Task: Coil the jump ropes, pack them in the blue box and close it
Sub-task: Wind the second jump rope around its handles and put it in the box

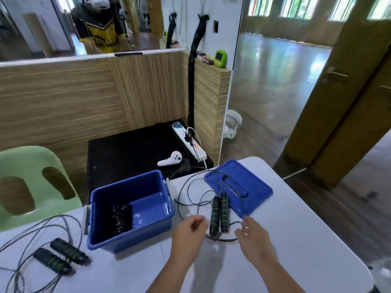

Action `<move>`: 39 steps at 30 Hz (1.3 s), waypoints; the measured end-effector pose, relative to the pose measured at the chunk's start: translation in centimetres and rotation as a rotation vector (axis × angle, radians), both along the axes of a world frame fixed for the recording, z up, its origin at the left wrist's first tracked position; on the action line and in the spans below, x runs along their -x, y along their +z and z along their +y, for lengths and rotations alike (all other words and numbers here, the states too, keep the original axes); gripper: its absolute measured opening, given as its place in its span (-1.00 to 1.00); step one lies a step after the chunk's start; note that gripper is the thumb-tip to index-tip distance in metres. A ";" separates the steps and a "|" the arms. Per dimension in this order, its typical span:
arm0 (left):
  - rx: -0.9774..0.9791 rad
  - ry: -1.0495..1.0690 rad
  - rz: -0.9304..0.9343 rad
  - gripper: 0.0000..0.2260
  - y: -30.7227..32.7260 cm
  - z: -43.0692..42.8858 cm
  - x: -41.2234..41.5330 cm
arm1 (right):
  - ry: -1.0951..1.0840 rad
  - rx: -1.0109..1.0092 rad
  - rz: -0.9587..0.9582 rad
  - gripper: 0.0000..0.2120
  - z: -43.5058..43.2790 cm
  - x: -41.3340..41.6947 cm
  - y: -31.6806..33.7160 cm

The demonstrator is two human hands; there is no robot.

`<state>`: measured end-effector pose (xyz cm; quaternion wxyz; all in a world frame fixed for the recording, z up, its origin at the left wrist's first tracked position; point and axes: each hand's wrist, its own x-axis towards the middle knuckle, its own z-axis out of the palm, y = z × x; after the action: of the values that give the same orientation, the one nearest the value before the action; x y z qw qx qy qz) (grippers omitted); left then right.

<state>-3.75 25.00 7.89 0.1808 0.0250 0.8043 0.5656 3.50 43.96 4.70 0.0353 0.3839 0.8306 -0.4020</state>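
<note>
The open blue box stands on the white table and holds one coiled black jump rope. Its blue lid lies flat to the right. A second rope's two black handles with green rings lie side by side between box and lid, its cord looping over the lid. My left hand is just left of those handles with curled fingers; whether it holds the cord is blurred. My right hand pinches the cord right of the handles. A third rope lies loose at the table's left.
A pale green plastic chair stands behind the table's left end. Beyond the table a black platform carries a white controller and a power strip. The table's right edge drops to a wooden floor.
</note>
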 end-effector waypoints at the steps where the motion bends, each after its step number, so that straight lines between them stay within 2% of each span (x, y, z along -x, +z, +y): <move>1: -0.008 -0.018 0.020 -0.97 0.2 1.3 0.3 | 0.023 0.000 0.007 -0.47 0.3 0.5 0.7; 4: -0.012 -0.045 0.110 -0.87 1.0 5.3 1.6 | 0.059 0.053 0.025 -0.44 1.7 2.4 0.7; 8: 0.086 -0.132 0.157 -0.91 1.8 9.6 3.6 | 0.099 0.082 0.017 -0.45 3.1 5.1 0.0; 12: 0.239 -0.196 0.066 -0.77 0.4 11.9 5.4 | 0.176 0.071 -0.014 -0.81 4.1 6.8 -1.2; 13: 0.264 -0.209 0.044 -0.79 -0.2 12.1 5.8 | 0.187 0.092 -0.016 -0.80 4.3 7.2 -1.6; 16: 0.294 -0.240 -0.064 -0.79 -1.7 12.2 6.7 | 0.174 0.213 0.002 -0.45 4.7 8.0 -2.4; 17: 0.306 -0.245 -0.097 -0.77 -2.0 12.1 6.9 | 0.166 0.245 -0.003 -0.41 4.6 8.1 -2.2; 20: 0.329 -0.247 -0.123 -0.78 -3.0 12.0 7.1 | 0.198 0.271 -0.037 -0.52 4.3 8.5 -1.9; 23: 0.340 -0.271 -0.088 -0.84 -3.6 11.8 7.1 | 0.177 0.283 -0.058 -0.46 4.0 9.2 -2.7; 27: 0.340 -0.235 -0.064 -0.67 -4.8 11.5 7.0 | 0.175 0.255 -0.055 -0.50 3.7 9.9 -3.6; 31: 0.334 -0.139 -0.098 -0.60 -6.0 11.0 7.1 | 0.145 0.284 -0.059 -0.40 3.5 9.9 -3.7; 35: 0.291 -0.095 -0.092 -0.67 -6.1 10.7 7.0 | 0.109 0.333 -0.058 -0.35 3.9 9.5 -4.0; 36: 0.279 -0.088 -0.101 -0.71 -6.3 10.6 7.0 | 0.104 0.346 -0.060 -0.39 4.0 9.3 -3.8; 39: 0.210 -0.063 -0.136 -0.77 -6.9 10.2 7.0 | 0.123 0.389 -0.055 -0.67 4.4 8.5 -3.2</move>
<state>-10.73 35.19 0.97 0.2541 -0.0069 0.8437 0.4728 -5.01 48.32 1.48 0.1558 0.3291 0.7579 -0.5413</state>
